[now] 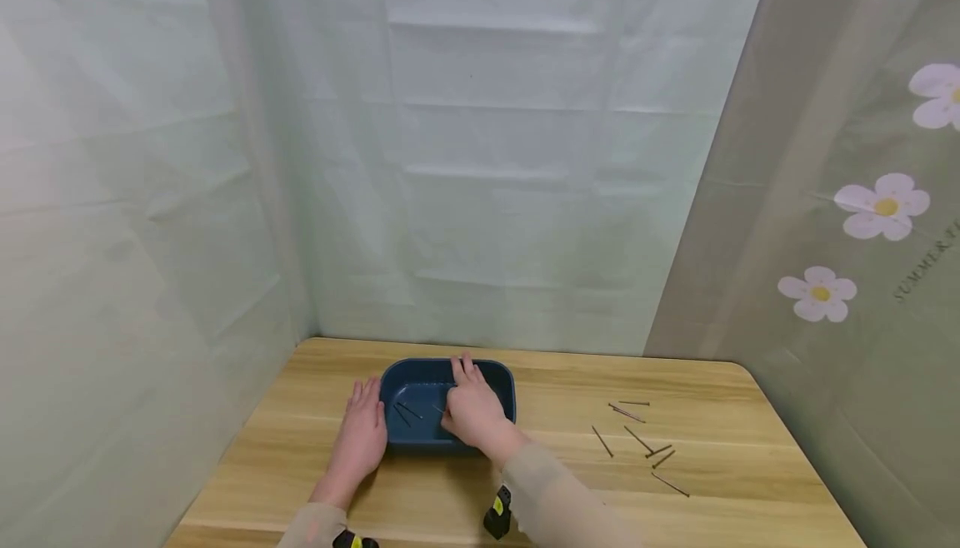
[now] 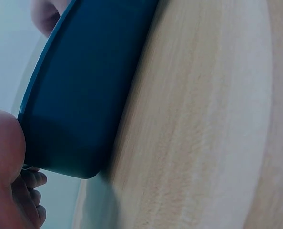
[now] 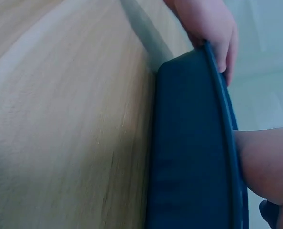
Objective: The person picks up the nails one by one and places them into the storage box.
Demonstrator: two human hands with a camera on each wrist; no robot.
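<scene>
Here, head view: a dark blue tray is sitting on the wooden table, near its far edge. The left hand is lying flat beside the tray's left wall, fingers straight and pointing away from the person, touching the wall or just beside it; gripping nothing. The right hand is reaching over the near rim into the tray, fingers stretched toward the far wall. Whether it is pinching anything under the palm, cannot tell. Just left of that hand, on the tray floor, a few thin nails are lying. Well off to the right of the right hand, more loose nails are lying scattered on the bare table. Pale curtain is hanging behind the table; a flowered curtain is closing off the right side.

Left wrist view: the tray's outer wall is filling the upper left, standing on the table. The heel of the left hand is resting against the tray's corner, fingers showing below it, relaxed. Part of the other hand is showing at the top, beyond the rim.

Right wrist view: the tray wall is running upright through the frame. The right hand is lying over the rim, inside. Beyond it, the left hand's fingers are lying against the far end of the tray.
</scene>
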